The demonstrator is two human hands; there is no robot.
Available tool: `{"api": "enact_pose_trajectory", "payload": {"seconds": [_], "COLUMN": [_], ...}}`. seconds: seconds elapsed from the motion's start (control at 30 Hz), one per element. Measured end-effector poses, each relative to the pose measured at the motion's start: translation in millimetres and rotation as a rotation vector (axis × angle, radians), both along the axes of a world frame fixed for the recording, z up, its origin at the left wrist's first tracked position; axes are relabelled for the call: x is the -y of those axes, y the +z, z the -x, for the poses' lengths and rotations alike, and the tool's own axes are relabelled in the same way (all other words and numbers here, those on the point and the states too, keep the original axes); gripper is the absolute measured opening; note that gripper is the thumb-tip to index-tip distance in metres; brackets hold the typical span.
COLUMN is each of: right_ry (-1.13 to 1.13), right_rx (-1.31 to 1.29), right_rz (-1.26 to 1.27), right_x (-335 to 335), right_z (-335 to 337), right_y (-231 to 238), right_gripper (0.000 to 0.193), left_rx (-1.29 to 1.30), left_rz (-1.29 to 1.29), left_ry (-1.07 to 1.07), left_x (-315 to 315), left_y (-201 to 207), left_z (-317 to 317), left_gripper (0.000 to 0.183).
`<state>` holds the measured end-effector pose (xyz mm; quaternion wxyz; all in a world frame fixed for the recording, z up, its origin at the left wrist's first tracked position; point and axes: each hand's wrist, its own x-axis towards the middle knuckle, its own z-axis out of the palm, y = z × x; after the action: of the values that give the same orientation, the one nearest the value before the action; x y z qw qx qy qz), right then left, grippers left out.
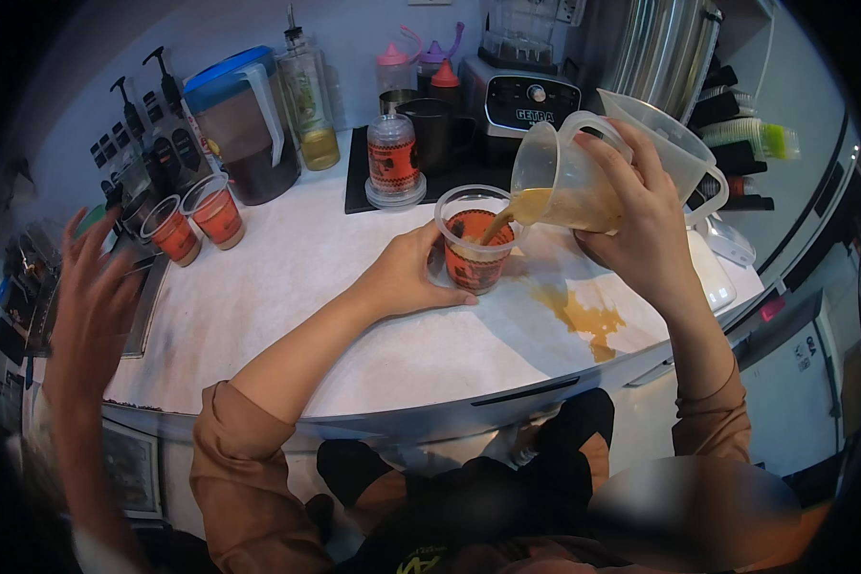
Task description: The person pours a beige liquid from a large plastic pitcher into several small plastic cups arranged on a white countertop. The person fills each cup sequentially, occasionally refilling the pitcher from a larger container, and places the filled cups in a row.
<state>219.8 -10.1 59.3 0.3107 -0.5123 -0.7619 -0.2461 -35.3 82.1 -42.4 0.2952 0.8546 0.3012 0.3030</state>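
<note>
One spill (pixel 576 311) lies near the front edge of the counter (pixel 383 368); beyond it are one cup (pixel 474 263), one jug (pixel 579 191), two more cups (pixel 219 220) and one lidded pitcher (pixel 239 124), then one blender (pixel 536 100). The left hand (pixel 407 273) curls round the cup, standing on the counter, forearm slanting in. The right hand (pixel 641 206) is clamped on the jug, raised and tilted left, brown liquid (pixel 499 224) running into the cup. Open counter lies between the left forearm and the two cups.

A drinks shop's preparation counter (pixel 402 354), judging by the blender (pixel 531 113), pump bottles (pixel 186 148) and matching red cups (pixel 474 272)
</note>
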Motion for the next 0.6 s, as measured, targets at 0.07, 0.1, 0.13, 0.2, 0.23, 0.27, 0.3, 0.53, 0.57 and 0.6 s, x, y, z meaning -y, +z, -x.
{"api": "enact_pose_trajectory", "payload": {"seconds": [0.07,0.1,0.13,0.2,0.23,0.27,0.3,0.53,0.57,0.6], "right_ry": [0.008,0.011,0.018,0.033,0.039,0.044,0.04,0.016,0.016,0.016], "right_rx": [-0.02,-0.019,-0.018,-0.009,-0.001,0.007,0.012,0.025,0.021,0.02], "right_rz": [0.019,0.017,0.013,0.004,0.0,-0.004,-0.004,-0.003,-0.004,-0.005], "right_x": [-0.9,-1.0,-1.1,-1.0,-0.9,-0.6,-0.2,0.9,0.7,0.7], "right_z": [-1.2,-1.7,-0.9,0.1,-0.5,-1.0,-1.1,-0.7,-1.0,-1.3], "right_y": [-0.6,-0.8,0.0,1.5,1.8,2.2,2.6,5.7,5.8,5.8], "right_gripper": [0.085,0.085,0.084,0.083,0.083,0.082,0.082,0.082,0.082,0.082], "left_rx": [0.012,0.018,0.024,0.033,0.037,0.026,0.016,-0.027,-0.022,-0.017], "left_rz": [0.01,0.019,0.026,0.05,0.063,0.057,0.051,0.072,0.068,0.064], "left_ry": [-0.002,-0.005,-0.004,-0.01,-0.017,-0.012,-0.007,0.009,0.004,-0.001], "left_x": [-0.7,-1.3,-0.9,1.2,1.3,0.9,0.4,1.7,1.6,1.3], "left_y": [-0.5,-0.9,-0.5,2.3,2.8,2.5,2.1,4.9,4.9,4.8], "left_z": [-0.7,-1.4,-0.6,1.4,1.3,1.1,0.9,-0.5,-0.8,-1.0], "left_gripper": [0.084,0.084,0.083,0.083,0.083,0.083,0.083,0.083,0.083,0.083]}}
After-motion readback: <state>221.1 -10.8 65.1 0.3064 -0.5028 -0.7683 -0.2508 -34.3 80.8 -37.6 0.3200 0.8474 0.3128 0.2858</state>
